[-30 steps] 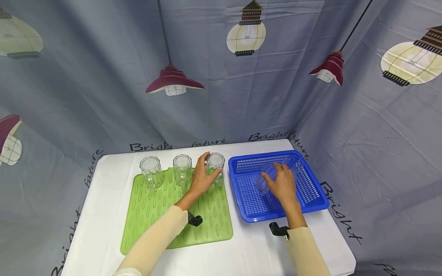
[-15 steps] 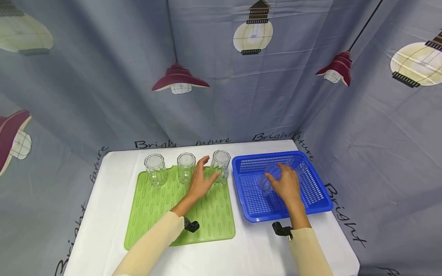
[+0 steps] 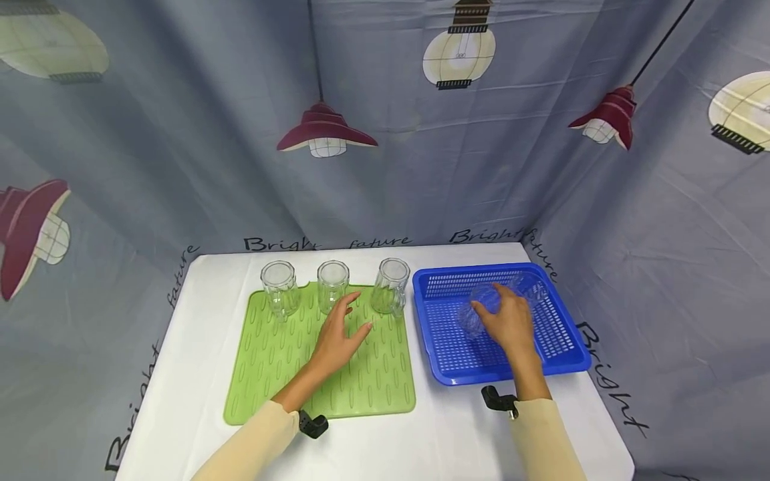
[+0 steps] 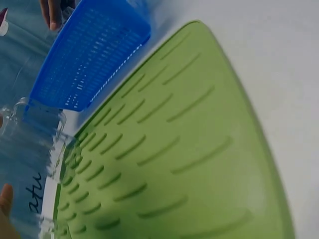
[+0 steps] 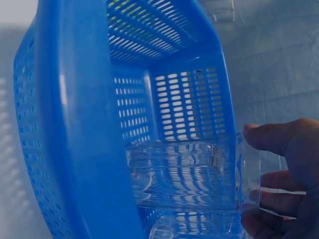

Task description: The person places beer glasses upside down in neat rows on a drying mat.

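My left hand (image 3: 337,344), thumb and fingers spread, hovers over the green mat (image 3: 325,394) and holds nothing. Just beyond its fingertips, three clear glass mugs stand in a row along the mat's far edge: a left mug (image 3: 280,290), a middle mug (image 3: 333,284) and a right mug (image 3: 390,287). In the blue basket (image 3: 422,327), my right hand (image 3: 508,324) grips a glass mug lying on its side. The right wrist view shows thumb and fingers round one end of this mug (image 5: 182,174).
A second glass mug (image 3: 531,288) lies in the basket, to the right of the gripped one. White cloth (image 3: 180,374) covers the table. A grey curtain (image 3: 385,194) printed with lamps hangs behind and at the sides.
My left hand has let go of the right mug and drawn back toward me over the mat. The right hand stays at the mug in the basket. The head view has shifted slightly.
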Demonstrator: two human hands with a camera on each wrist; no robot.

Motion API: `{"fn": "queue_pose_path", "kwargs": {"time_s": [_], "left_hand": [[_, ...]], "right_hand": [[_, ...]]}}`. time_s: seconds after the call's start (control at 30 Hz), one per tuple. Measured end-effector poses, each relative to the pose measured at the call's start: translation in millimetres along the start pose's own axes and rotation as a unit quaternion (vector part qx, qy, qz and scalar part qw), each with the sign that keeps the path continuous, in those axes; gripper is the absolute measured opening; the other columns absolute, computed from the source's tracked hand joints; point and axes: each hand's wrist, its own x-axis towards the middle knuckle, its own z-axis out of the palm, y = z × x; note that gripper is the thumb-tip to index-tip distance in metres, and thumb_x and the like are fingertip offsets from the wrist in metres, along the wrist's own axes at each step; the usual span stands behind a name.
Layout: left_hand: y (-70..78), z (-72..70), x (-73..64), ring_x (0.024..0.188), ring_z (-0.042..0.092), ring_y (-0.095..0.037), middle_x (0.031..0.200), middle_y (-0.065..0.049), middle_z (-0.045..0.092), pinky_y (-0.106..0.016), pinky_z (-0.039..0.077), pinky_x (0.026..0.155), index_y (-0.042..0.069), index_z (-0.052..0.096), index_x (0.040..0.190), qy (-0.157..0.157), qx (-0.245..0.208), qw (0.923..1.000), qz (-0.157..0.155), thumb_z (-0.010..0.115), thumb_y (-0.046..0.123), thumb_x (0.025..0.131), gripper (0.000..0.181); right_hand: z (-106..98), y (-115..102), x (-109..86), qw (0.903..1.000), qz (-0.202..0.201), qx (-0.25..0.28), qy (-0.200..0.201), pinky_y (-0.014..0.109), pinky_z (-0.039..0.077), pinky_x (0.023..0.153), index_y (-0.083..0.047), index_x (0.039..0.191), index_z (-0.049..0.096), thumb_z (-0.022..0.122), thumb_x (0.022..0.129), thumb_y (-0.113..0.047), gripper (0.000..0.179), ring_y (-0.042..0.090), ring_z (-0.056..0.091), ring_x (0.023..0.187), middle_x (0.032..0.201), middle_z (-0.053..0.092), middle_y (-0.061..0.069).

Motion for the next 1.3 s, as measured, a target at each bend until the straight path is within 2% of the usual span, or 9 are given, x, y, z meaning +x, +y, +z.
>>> {"fn": "queue_pose_path", "kwargs": {"time_s": [0.2, 0.37, 0.57, 0.7, 0.8, 0.93, 1.13, 1.3], "left_hand": [[-1.3, -20.7, -24.9, 0.137, 0.062, -0.033, 0.154, -0.004, 0.060, -0.058, 0.058, 0.108, 0.019, 0.053, 0.155, 0.019, 0.054, 0.9979, 0.030, 0.078, 0.024, 0.101, 0.060], [-16.6, -41.7, -45.5, 0.138, 0.059, -0.030, 0.147, -0.006, 0.064, -0.058, 0.055, 0.108, 0.017, 0.060, 0.148, 0.053, 0.079, 0.9949, 0.032, 0.080, 0.016, 0.098, 0.054], [-40.5, -70.2, -63.3, 0.126, 0.063, -0.039, 0.141, -0.011, 0.065, -0.058, 0.057, 0.101, 0.016, 0.061, 0.147, 0.091, 0.087, 0.9919, -0.015, 0.081, 0.011, 0.096, 0.055], [-51.8, -87.4, -77.4, 0.123, 0.062, -0.040, 0.141, -0.012, 0.065, -0.056, 0.055, 0.097, 0.011, 0.062, 0.146, 0.116, 0.097, 0.9877, -0.042, 0.083, 0.009, 0.094, 0.055], [-57.8, -99.0, -88.2, 0.128, 0.061, -0.038, 0.143, -0.014, 0.063, -0.055, 0.054, 0.101, 0.010, 0.061, 0.146, 0.124, 0.104, 0.9848, -0.063, 0.082, 0.007, 0.094, 0.057], [-65.7, -115.1, -100.5, 0.140, 0.054, -0.041, 0.147, -0.018, 0.059, -0.064, 0.048, 0.113, 0.009, 0.058, 0.148, 0.121, 0.116, 0.9809, -0.098, 0.080, 0.007, 0.096, 0.057], [-78.4, -132.4, -121.8, 0.143, 0.047, -0.046, 0.149, -0.021, 0.055, -0.070, 0.039, 0.116, 0.006, 0.059, 0.145, 0.119, 0.144, 0.9722, -0.140, 0.081, 0.008, 0.095, 0.055], [-88.4, -136.1, -133.7, 0.145, 0.044, -0.047, 0.151, -0.021, 0.054, -0.072, 0.036, 0.116, 0.004, 0.064, 0.139, 0.108, 0.156, 0.9715, -0.142, 0.082, 0.009, 0.093, 0.049]], "right_hand": [[-0.4, 0.8, -1.0, 1.0000, 0.002, 0.007, 0.005, 0.075, 0.041, 0.120, 0.003, 0.160, 0.045, 0.073, 0.103, -0.037, 0.075, 0.059, 0.046, 0.145, 0.159, 0.049, 0.035], [-1.1, 0.2, 0.0, 0.9999, -0.007, 0.008, 0.013, 0.075, 0.041, 0.120, 0.004, 0.159, 0.046, 0.074, 0.102, -0.037, 0.075, 0.059, 0.047, 0.143, 0.158, 0.050, 0.036], [-0.6, 0.1, 0.7, 0.9996, 0.010, 0.011, 0.023, 0.075, 0.042, 0.119, 0.000, 0.160, 0.046, 0.075, 0.100, -0.038, 0.076, 0.059, 0.047, 0.144, 0.160, 0.050, 0.034], [1.8, -0.4, 0.8, 0.9997, 0.011, 0.010, 0.022, 0.075, 0.041, 0.120, -0.001, 0.161, 0.045, 0.075, 0.100, -0.038, 0.077, 0.059, 0.046, 0.145, 0.161, 0.049, 0.033], [2.3, -0.7, 0.1, 0.9997, 0.012, 0.009, 0.019, 0.076, 0.039, 0.122, -0.001, 0.161, 0.045, 0.075, 0.100, -0.038, 0.077, 0.059, 0.044, 0.147, 0.162, 0.048, 0.033], [1.3, -0.7, -0.3, 0.9997, 0.017, 0.009, 0.016, 0.077, 0.038, 0.123, -0.001, 0.162, 0.044, 0.075, 0.101, -0.037, 0.078, 0.059, 0.042, 0.149, 0.163, 0.046, 0.033], [2.2, 0.3, -1.2, 0.9997, 0.004, 0.012, 0.023, 0.077, 0.038, 0.121, 0.000, 0.160, 0.046, 0.077, 0.099, -0.036, 0.078, 0.060, 0.044, 0.147, 0.161, 0.048, 0.033], [6.3, 3.8, -1.8, 0.9988, -0.022, 0.007, 0.043, 0.075, 0.038, 0.123, 0.002, 0.158, 0.048, 0.081, 0.096, -0.032, 0.078, 0.059, 0.047, 0.145, 0.159, 0.050, 0.034]]}}
